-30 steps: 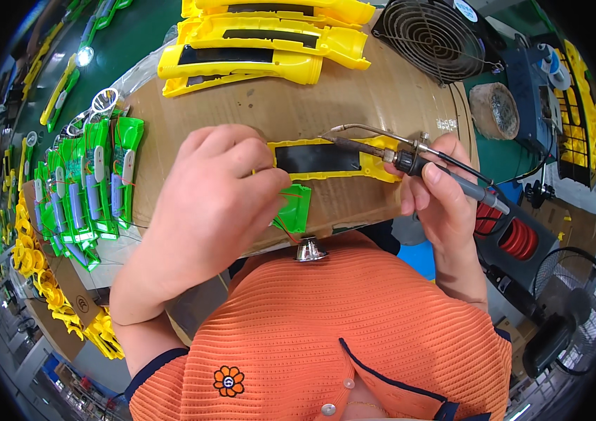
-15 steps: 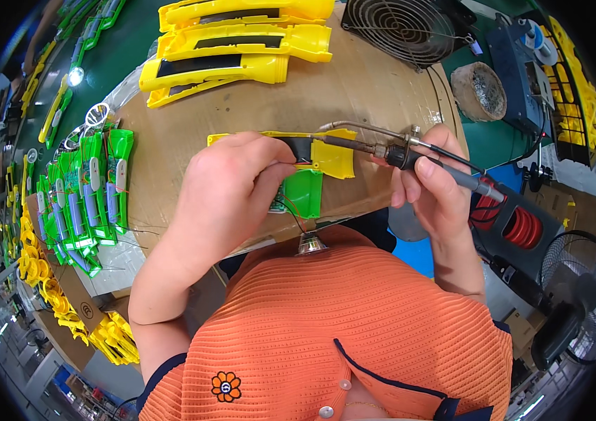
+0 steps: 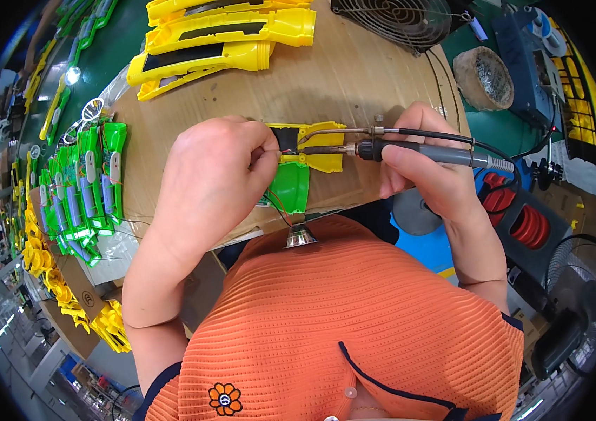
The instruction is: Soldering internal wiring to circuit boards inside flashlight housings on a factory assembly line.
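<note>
My left hand (image 3: pixel 217 172) is closed over a yellow and black plastic housing (image 3: pixel 312 144) lying on a sheet of cardboard (image 3: pixel 340 77). A green plastic part (image 3: pixel 291 188) sticks out under that hand, with thin red wires and a small silver reflector (image 3: pixel 301 237) hanging below it. My right hand (image 3: pixel 428 168) grips a grey soldering iron (image 3: pixel 410 151). The iron's tip and a thin solder feed tube point left and meet the black section of the housing beside my left fingers.
Several yellow housings (image 3: pixel 221 35) are stacked at the back of the cardboard. Green assemblies with wires (image 3: pixel 80 186) lie in a row at the left. A black fan (image 3: pixel 400 17), a round tin (image 3: pixel 484 77), red wire spools (image 3: pixel 530 224) and yellow parts (image 3: pixel 108 326) surround the bench.
The yellow housing has been turned and drawn further under my left hand. The soldering iron's tip has come down onto its black section. The view has shifted slightly.
</note>
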The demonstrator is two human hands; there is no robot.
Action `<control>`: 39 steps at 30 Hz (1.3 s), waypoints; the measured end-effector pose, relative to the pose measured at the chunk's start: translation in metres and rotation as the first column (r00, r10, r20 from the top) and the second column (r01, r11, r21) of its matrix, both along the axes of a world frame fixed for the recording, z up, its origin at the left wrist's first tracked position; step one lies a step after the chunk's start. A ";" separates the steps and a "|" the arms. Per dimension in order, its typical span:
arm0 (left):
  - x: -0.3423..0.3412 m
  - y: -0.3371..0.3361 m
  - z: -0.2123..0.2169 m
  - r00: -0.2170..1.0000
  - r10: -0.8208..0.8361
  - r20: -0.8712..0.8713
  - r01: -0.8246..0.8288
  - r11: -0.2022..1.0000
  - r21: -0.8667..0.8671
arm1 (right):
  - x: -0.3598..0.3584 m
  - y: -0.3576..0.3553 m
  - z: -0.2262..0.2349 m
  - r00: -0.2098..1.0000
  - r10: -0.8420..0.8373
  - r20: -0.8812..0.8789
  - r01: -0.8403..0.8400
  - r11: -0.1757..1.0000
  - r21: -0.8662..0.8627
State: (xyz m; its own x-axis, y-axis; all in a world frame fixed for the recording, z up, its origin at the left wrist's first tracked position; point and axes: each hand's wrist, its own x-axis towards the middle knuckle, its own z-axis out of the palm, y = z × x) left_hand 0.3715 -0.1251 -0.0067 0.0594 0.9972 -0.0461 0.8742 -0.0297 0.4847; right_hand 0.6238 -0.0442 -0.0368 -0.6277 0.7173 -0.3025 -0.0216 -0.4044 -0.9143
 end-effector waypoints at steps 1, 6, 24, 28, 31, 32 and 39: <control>0.000 0.000 0.000 1.000 -0.003 -0.012 0.003 1.000 -0.008 | -0.001 0.000 0.000 1.000 0.008 0.001 -0.008 1.000 0.002; 0.002 0.001 0.004 0.999 -0.025 -0.038 0.024 1.000 -0.009 | -0.002 -0.002 0.001 0.999 0.029 0.034 -0.030 0.999 0.027; 0.003 0.005 0.008 0.988 -0.073 -0.136 0.069 0.997 -0.035 | -0.001 -0.015 -0.012 0.951 -0.194 -0.238 0.204 0.979 0.015; 0.002 0.005 0.007 0.989 -0.074 -0.126 0.070 0.997 -0.037 | -0.005 -0.029 -0.014 0.944 -0.263 -0.198 0.252 0.964 -0.080; 0.002 0.005 0.006 0.990 -0.078 -0.119 0.075 0.997 -0.030 | -0.004 -0.030 -0.014 0.968 -0.176 -0.178 0.181 0.983 0.012; 0.002 0.004 0.006 0.990 -0.077 -0.117 0.075 0.997 -0.021 | -0.006 -0.030 -0.016 0.923 -0.227 -0.309 0.221 0.974 -0.057; 0.000 0.003 0.005 0.988 -0.088 -0.129 0.090 0.996 0.003 | -0.004 -0.025 -0.012 0.981 -0.147 -0.126 0.149 0.989 0.011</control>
State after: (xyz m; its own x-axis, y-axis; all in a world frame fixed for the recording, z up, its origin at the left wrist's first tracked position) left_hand 0.3715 -0.1219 -0.0016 0.1421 0.9886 -0.0499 0.9228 -0.1141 0.3681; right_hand 0.6197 -0.0691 -0.0490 -0.5459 0.8103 -0.2132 -0.1938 -0.3697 -0.9087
